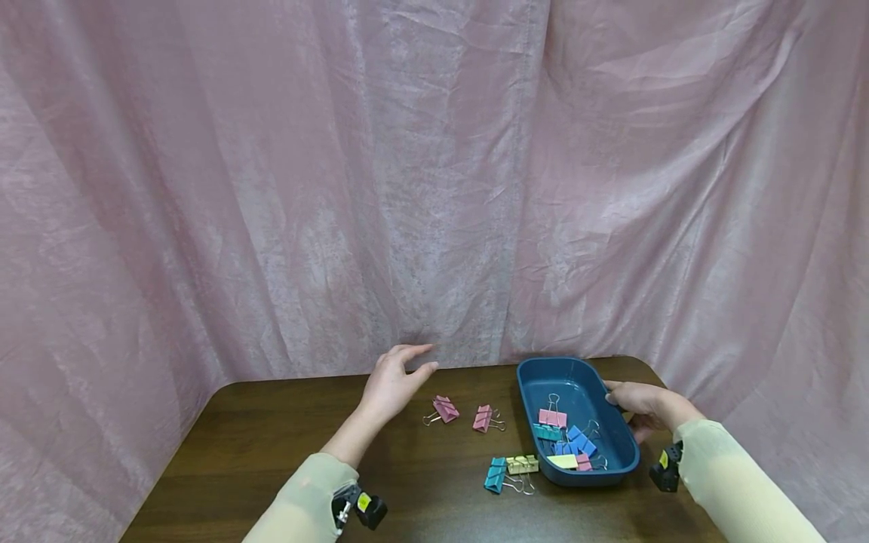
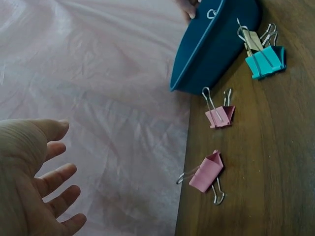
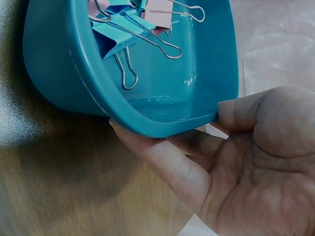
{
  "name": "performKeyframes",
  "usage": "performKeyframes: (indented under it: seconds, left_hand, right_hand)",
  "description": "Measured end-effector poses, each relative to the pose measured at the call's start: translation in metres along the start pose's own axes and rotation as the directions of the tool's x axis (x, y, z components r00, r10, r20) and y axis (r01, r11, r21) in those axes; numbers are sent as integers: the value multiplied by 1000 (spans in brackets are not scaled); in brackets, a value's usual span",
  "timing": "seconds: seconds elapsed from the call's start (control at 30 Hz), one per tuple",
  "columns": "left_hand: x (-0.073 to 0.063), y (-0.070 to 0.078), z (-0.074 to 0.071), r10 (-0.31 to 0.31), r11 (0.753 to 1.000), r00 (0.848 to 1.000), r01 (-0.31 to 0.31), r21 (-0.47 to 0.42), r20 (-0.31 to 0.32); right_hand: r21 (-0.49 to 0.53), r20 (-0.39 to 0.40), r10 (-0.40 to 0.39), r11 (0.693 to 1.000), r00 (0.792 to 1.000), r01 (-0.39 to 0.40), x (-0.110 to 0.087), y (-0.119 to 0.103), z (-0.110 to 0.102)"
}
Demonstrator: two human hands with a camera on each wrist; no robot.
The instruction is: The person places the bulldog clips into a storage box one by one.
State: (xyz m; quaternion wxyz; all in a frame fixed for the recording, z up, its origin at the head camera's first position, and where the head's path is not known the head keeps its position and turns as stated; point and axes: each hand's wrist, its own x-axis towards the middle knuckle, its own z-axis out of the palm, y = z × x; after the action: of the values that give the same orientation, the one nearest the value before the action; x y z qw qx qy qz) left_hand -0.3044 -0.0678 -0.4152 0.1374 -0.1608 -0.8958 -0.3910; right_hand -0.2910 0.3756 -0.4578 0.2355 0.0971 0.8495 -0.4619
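My right hand (image 1: 645, 406) holds the blue plastic tray (image 1: 573, 383) by its right side, thumb at the rim and fingers against the outer wall in the right wrist view. Inside lie several binder clips, including a pink clip (image 1: 552, 418), a blue clip (image 1: 584, 442) and a pale yellow clip (image 1: 562, 461). Over the table, my left hand (image 1: 394, 383) hangs with its fingers spread and nothing in it. Nearest to it is a pink binder clip (image 1: 446, 409) on the tabletop, with a second pink binder clip (image 1: 482, 418) to its right.
By the tray's near left corner, a teal binder clip (image 1: 495, 475) and a yellow binder clip (image 1: 522, 464) lie side by side on the brown wooden table (image 1: 271, 445). A pink curtain (image 1: 380, 188) hangs right behind the table's far edge.
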Motion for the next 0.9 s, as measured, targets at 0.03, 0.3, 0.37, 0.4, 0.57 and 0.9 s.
performKeyframes:
  seconds: [0.03,0.3,0.37,0.4,0.57,0.9]
  left_hand:
    - [0,-1,-1,-4,1000,1000,4,4,-2]
    - [3,-9,-4,-19,1000,1000,19,14,-7]
    - [3,-11,-4,-29,999,1000,30,17,-7]
    - [4,-12,-4,-38,999,999,38,18,-5]
    - [6,-19,-2,-63,997,998,63,36,2]
    - [9,-30,2,-135,990,990,133,50,37]
  right_hand:
    - [3,0,1,1000,1000,-1,0,0,0]
    - [17,-3,0,1000,1000,0,-2,0,2]
    - [10,-5,0,1000,1000,0,-2,0,1]
    - [8,-5,0,1000,1000,0,-2,0,1]
    - [4,-9,2,1000,1000,-2,-2,0,2]
    - [4,-3,5,1000,1000,-5,-1,-1,1]
